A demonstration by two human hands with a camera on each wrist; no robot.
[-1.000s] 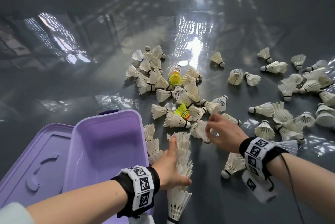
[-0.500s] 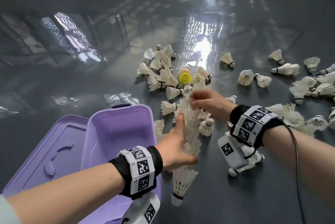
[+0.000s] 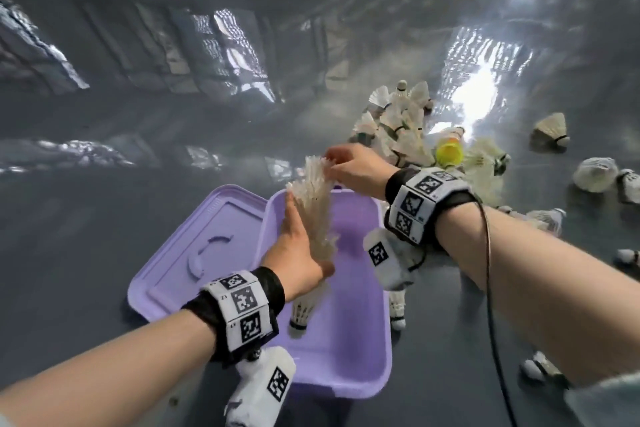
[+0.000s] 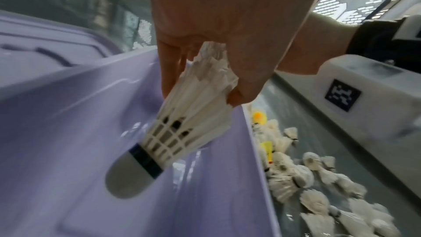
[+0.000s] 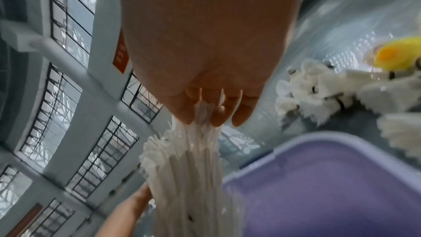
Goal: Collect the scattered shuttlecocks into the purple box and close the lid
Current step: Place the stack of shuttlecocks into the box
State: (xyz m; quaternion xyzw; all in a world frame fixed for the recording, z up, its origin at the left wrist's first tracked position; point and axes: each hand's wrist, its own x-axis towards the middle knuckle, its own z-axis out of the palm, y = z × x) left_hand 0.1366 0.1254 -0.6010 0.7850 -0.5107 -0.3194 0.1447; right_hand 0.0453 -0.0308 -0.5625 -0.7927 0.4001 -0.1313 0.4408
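Observation:
A long stack of nested white shuttlecocks (image 3: 317, 212) hangs tilted over the open purple box (image 3: 384, 291), cork end down inside it. My left hand (image 3: 298, 246) holds the stack's lower half, fingers along its left side and thumb across it; in the left wrist view the fingers (image 4: 173, 64) and thumb pinch the feathers of the bottom shuttlecock (image 4: 193, 114). My right hand (image 3: 353, 167) pinches the feather tips at the stack's top (image 5: 200, 132). The rest of the box looks bare.
The purple lid (image 3: 194, 253) lies flat against the box's left side. Many loose white shuttlecocks (image 3: 401, 129) and a yellow one (image 3: 450, 153) lie on the glossy grey floor to the right and behind the box, with more at the far right (image 3: 595, 174).
Both hands lifted the stack off the floor and carried it left, over the box. The right hand moved from the floor pile to the stack's top.

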